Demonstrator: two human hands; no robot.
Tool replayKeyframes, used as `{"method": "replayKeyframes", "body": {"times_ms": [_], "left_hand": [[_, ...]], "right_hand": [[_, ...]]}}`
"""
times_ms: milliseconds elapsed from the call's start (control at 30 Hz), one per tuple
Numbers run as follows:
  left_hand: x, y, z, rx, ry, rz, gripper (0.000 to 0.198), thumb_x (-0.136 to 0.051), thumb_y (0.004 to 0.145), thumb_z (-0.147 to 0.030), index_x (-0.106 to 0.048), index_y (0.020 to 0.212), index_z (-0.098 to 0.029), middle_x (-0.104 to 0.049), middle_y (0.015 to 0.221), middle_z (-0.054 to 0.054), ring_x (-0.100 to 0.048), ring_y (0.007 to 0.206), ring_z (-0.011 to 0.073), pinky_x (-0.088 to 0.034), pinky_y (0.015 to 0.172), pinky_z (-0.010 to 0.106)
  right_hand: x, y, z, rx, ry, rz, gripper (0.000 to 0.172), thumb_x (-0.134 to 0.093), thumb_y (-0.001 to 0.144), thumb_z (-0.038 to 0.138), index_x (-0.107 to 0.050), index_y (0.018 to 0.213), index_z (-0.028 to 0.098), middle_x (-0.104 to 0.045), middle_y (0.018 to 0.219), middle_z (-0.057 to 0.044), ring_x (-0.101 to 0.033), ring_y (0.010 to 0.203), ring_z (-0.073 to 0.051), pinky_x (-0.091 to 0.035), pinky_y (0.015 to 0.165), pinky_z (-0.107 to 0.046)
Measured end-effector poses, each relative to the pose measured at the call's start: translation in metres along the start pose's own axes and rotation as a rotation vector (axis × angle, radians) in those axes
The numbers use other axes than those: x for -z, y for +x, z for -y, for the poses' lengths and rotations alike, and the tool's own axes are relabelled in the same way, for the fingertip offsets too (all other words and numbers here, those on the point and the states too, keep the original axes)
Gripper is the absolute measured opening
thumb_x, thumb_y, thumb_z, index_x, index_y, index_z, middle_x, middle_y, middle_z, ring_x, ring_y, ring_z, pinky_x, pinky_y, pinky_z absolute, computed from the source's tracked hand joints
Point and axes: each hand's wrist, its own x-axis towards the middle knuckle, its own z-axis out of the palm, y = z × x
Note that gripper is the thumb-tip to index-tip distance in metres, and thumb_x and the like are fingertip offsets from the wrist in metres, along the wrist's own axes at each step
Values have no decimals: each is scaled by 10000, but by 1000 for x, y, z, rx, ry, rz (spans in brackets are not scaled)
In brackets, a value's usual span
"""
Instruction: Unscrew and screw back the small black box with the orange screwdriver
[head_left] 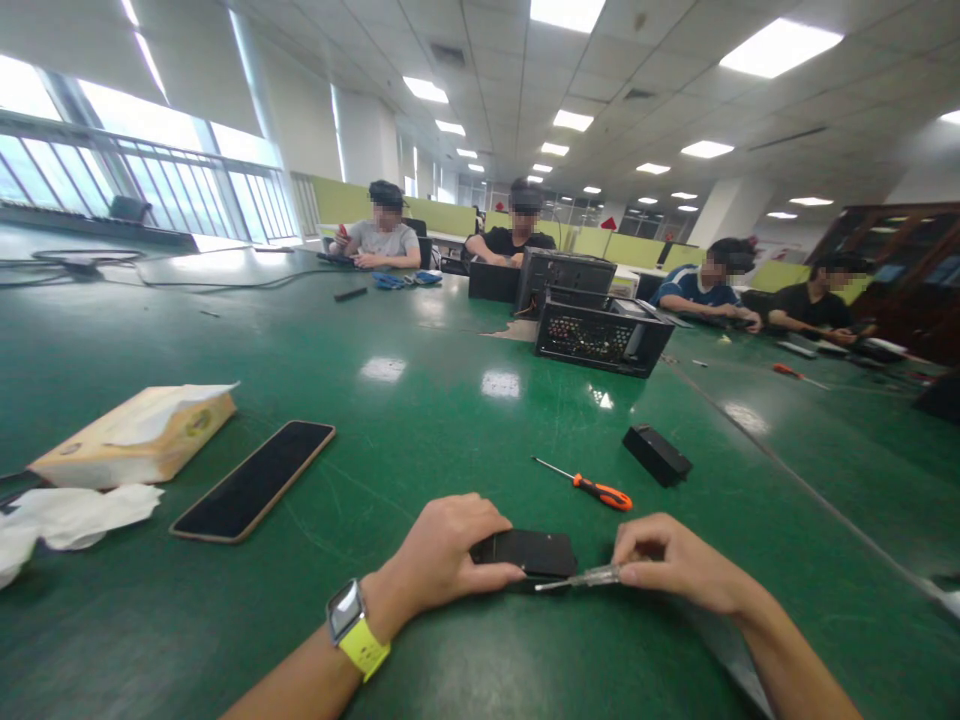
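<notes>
My left hand (457, 545), with a watch on a yellow-green strap (360, 630) at its wrist, grips the left end of a flat black box-shaped device (534, 552) on the green table. In my right hand (675, 562) is a small screwdriver with a clear handle (598, 575), pinched between thumb and fingers. Its thin metal shaft points left and reaches the near edge of the black device; whether the tip touches it I cannot tell. Beyond the device lies an orange and black screwdriver (600, 490). A second black block (657, 454) rests farther to the right.
On the left are a smartphone (255, 480), a tissue pack (142, 440) and crumpled tissue (90, 512). An open black computer case (600, 330) stands ahead on the green table (420, 420). Several people sit at the far side. Another screwdriver (791, 372) lies far right.
</notes>
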Motion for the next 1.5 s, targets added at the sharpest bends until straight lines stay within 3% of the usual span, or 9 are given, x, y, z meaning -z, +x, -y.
{"method": "replayKeyframes", "body": {"times_ms": [267, 700, 933, 1133, 1333, 1500], "left_hand": [[1, 1, 0, -12, -5, -7, 475, -524, 938, -592, -692, 963, -149, -717, 859, 72, -651, 771, 220, -488, 691, 300], [2, 0, -2, 7, -13, -11, 370, -648, 876, -526, -686, 952, -165, -699, 858, 59, -646, 777, 213, -487, 693, 287], [5, -1, -4, 26, -42, -10, 351, -664, 876, -491, -669, 993, -160, -696, 892, 64, -646, 807, 219, -494, 729, 298], [6, -1, -5, 46, -47, -63, 382, -722, 811, -485, -655, 979, -149, -686, 905, 77, -638, 812, 229, -511, 724, 311], [6, 0, -6, 31, -44, -40, 357, -723, 798, -472, -664, 968, -163, -681, 901, 72, -632, 818, 228, -519, 732, 314], [7, 1, -6, 22, -63, -37, 413, -744, 781, -507, -680, 1011, -170, -694, 940, 74, -642, 857, 235, -521, 770, 324]], "right_hand": [[12, -7, -5, -48, -1, -33, 325, -731, 794, 452, -703, 751, 131, -548, 635, 16, -455, 592, -114, -330, 550, -235], [-2, -12, 17, -62, -124, -93, 416, -626, 858, 505, -596, 629, 159, -531, 532, 28, -438, 485, -102, -318, 480, -228], [-17, 1, 11, -55, -112, -11, 284, -690, 830, 431, -657, 759, 158, -582, 674, 17, -495, 628, -131, -366, 593, -241], [-3, -3, 0, -103, -131, -6, 294, -711, 796, 451, -670, 757, 163, -575, 654, 28, -495, 621, -133, -362, 584, -241], [5, -2, -11, -173, -208, -109, 334, -720, 771, 461, -600, 680, 163, -541, 619, 32, -475, 574, -119, -344, 541, -236], [-11, 8, 0, -35, -321, -320, 337, -713, 778, 482, -698, 870, 158, -551, 651, 17, -474, 581, -135, -340, 538, -248]]}}
